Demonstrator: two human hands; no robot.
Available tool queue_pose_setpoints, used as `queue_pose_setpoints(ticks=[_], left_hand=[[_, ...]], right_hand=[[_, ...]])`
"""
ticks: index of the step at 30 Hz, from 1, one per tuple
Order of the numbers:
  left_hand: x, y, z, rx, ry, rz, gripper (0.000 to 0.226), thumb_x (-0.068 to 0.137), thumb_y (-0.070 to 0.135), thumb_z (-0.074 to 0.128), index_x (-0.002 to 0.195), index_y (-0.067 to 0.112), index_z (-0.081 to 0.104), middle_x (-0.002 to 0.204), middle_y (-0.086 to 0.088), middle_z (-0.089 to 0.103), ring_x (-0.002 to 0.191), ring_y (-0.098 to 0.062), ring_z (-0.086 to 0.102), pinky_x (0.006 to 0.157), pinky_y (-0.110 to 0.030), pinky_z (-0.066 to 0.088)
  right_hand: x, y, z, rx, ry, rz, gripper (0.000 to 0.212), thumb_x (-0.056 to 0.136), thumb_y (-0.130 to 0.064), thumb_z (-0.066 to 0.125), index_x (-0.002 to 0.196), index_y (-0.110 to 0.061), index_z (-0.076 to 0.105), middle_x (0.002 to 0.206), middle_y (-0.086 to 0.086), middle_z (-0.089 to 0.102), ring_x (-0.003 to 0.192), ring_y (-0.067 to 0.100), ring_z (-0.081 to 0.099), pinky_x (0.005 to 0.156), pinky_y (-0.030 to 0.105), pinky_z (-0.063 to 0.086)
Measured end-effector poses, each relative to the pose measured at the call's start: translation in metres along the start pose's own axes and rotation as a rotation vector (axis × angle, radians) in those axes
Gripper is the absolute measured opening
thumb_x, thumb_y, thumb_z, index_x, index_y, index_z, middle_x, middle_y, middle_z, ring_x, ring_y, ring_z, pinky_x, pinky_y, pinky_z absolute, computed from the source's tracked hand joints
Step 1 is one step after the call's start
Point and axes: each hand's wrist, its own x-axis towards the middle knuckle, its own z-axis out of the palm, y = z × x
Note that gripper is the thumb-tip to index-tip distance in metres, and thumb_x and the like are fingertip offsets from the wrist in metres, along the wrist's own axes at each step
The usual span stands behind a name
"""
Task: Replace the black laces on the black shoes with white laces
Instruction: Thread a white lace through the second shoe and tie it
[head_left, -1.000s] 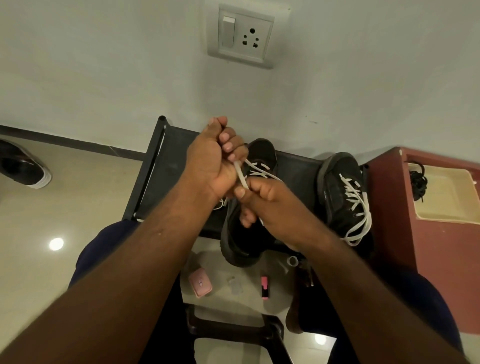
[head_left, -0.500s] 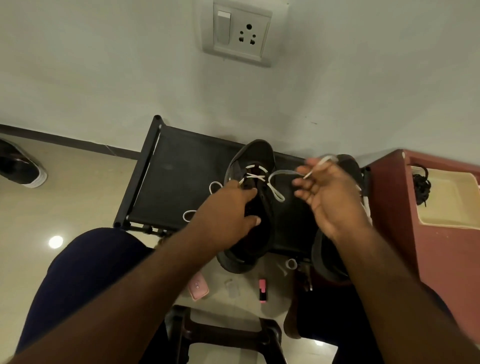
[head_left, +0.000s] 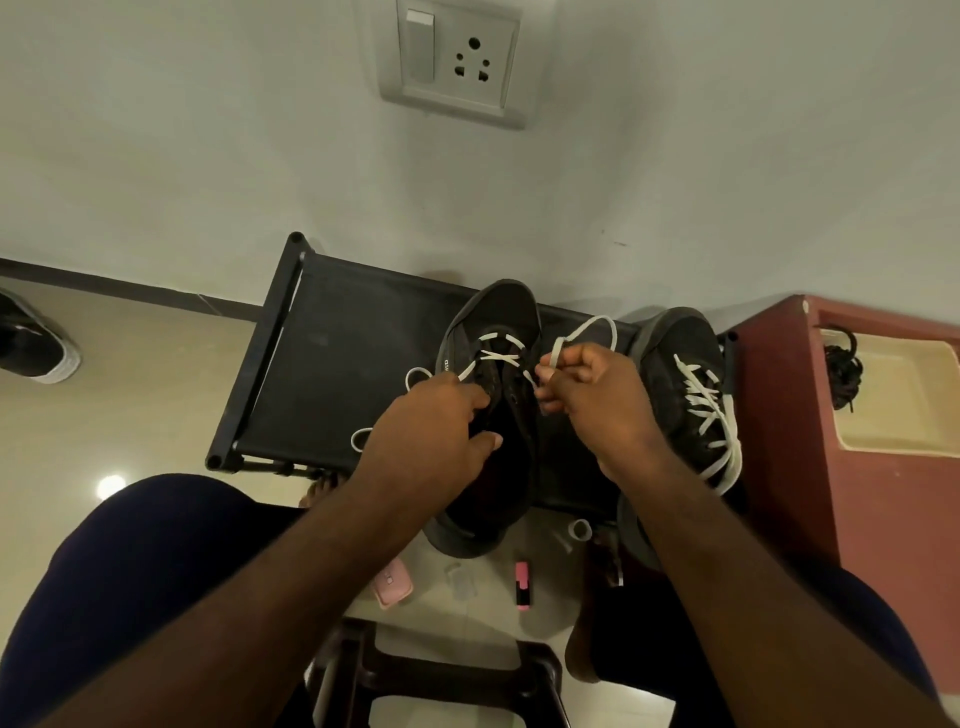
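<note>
A black shoe (head_left: 498, 322) lies on the black rack (head_left: 337, 364) with a white lace (head_left: 496, 356) threaded through its lowest eyelets near the toe. My left hand (head_left: 431, 436) grips the shoe's left side at the eyelets. My right hand (head_left: 592, 395) pinches the lace's right end, which loops up above my fingers. The lace's left end trails in loops on the rack. A second black shoe (head_left: 685, 395) stands to the right, fully laced in white. A bundle of black laces (head_left: 839, 366) lies in a cream tray.
The cream tray (head_left: 904, 415) sits on a red cabinet (head_left: 769, 441) at the right. On the floor below lie a pink case (head_left: 392, 584), a pink-and-black marker (head_left: 522, 584) and a small ring. A dark stool (head_left: 441, 675) stands between my knees. Another shoe (head_left: 31, 343) lies far left.
My hands, bunched together above the shoe a second ago, have separated. The left went down onto the shoe; the right drew the lace end rightward, then came back close to the eyelets.
</note>
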Motion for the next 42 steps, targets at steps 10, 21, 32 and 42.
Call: queue_pose_setpoints(ticks=[10,21,32,42], left_hand=[[0.003,-0.003,-0.013,0.046,-0.208,0.007,0.054,0.093,0.039,0.061,0.144,0.027,0.045,0.128,0.001,0.061,0.114,-0.014,0.058,0.099,-0.035,0.049],[-0.002,0.003,0.003,0.212,-0.095,-0.004,0.047,0.091,0.049,0.059,0.132,0.028,0.052,0.122,0.004,0.053,0.110,-0.017,0.056,0.092,-0.036,0.051],[0.005,-0.005,0.004,0.215,-0.118,0.034,0.058,0.090,0.047,0.059,0.143,0.033,0.038,0.128,0.000,0.053,0.115,-0.022,0.056,0.092,-0.038,0.050],[0.027,-0.026,-0.004,-0.219,-0.245,-0.011,0.046,0.088,0.041,0.067,0.131,0.034,0.052,0.104,0.009,0.063,0.097,-0.011,0.061,0.088,-0.030,0.051]], right_hand=[[0.011,0.002,-0.003,-0.076,-0.095,0.039,0.006,0.087,-0.002,0.072,0.090,-0.005,0.068,0.071,0.007,0.068,0.059,0.010,0.062,0.055,0.024,0.052],[0.019,-0.011,-0.009,0.479,-0.057,0.115,0.011,0.094,-0.006,0.063,0.103,-0.001,0.068,0.087,0.012,0.072,0.073,0.018,0.070,0.068,0.026,0.058],[0.019,-0.002,-0.005,-0.021,-0.073,0.077,0.014,0.099,-0.020,0.060,0.097,-0.017,0.073,0.088,0.002,0.076,0.078,0.011,0.069,0.068,0.025,0.054],[0.018,-0.009,-0.007,0.206,-0.123,0.175,0.009,0.097,-0.017,0.062,0.099,-0.008,0.062,0.087,0.010,0.075,0.074,0.019,0.072,0.066,0.026,0.058]])
